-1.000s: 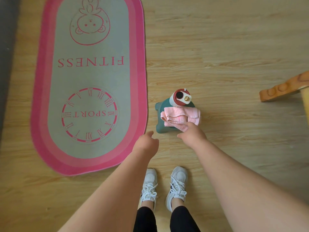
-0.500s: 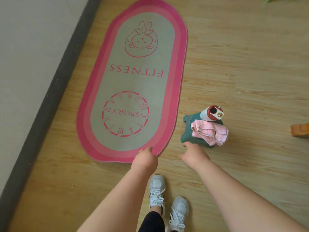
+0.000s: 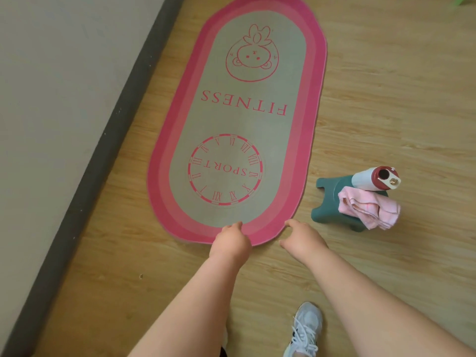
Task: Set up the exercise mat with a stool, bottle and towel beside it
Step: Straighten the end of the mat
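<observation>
Pink mat (image 3: 239, 119) edge (near) under fingers (image 3: 238, 224)

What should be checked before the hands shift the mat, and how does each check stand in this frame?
1. Left hand on the near edge of the mat: ok, fingers overlap the pink border.
2. Right hand gripping the mat: cannot tell, it sits at the edge but contact is unclear.
3. Mat flat: ok, no folds visible.
4. Stool beside the mat, clear of it: ok.
5. Bottle and towel on the stool: ok, though the towel overhangs the seat edge.
6. Shoe off the mat: ok.
</observation>
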{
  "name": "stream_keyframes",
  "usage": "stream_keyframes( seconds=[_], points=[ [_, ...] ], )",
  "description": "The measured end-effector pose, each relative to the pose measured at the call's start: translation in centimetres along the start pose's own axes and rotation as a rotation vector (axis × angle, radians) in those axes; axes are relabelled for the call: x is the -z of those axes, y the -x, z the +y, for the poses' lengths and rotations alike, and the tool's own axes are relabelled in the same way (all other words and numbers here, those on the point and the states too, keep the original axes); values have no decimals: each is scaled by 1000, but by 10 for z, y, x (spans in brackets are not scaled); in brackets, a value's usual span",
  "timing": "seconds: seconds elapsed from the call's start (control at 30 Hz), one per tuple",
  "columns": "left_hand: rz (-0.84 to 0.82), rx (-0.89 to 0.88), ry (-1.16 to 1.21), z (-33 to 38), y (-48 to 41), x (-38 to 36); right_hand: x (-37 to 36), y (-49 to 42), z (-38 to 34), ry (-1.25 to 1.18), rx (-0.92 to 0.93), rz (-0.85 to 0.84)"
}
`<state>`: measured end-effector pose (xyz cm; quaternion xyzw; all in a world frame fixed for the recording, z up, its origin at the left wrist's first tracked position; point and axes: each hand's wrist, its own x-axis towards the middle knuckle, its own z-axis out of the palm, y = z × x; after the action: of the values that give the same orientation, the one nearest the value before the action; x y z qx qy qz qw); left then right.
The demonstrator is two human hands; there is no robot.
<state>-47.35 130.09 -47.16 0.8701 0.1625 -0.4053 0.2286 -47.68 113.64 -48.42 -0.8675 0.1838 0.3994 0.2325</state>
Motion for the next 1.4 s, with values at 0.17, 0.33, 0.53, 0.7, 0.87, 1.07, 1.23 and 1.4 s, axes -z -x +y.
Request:
stream_keyframes(
  seconds=[0.17, 0.33, 0.53, 0.7, 0.87, 1.07, 1.23, 1.4],
  points=[
    [-30, -42, -57, -37, -13, 21, -30, 6, -41, -16, -28, -11],
    [-61, -51, -121, -68, -34, 25, -63, -2, -61, 14, -19, -16],
    [-84, -29, -174, -102, -75, -1, -110, -36, -56, 117, 23, -41],
    [-81, -13, -238, -128, -129, -40, -159, -92, -44, 182, 85, -62],
    [-64, -63, -366, -155, -188, -88, -216, -153, -28, 273, 116, -84],
    [-81, -159, -564, -182, -254, -135, -271, -218, -9, 385, 170, -74],
    [-87, -246, -684, -196, -298, -164, -298, -260, 2, 512, 218, -98],
    [-180, -176, -682, -203, -318, -182, -313, -276, 13, 556, 226, -128]
  ],
)
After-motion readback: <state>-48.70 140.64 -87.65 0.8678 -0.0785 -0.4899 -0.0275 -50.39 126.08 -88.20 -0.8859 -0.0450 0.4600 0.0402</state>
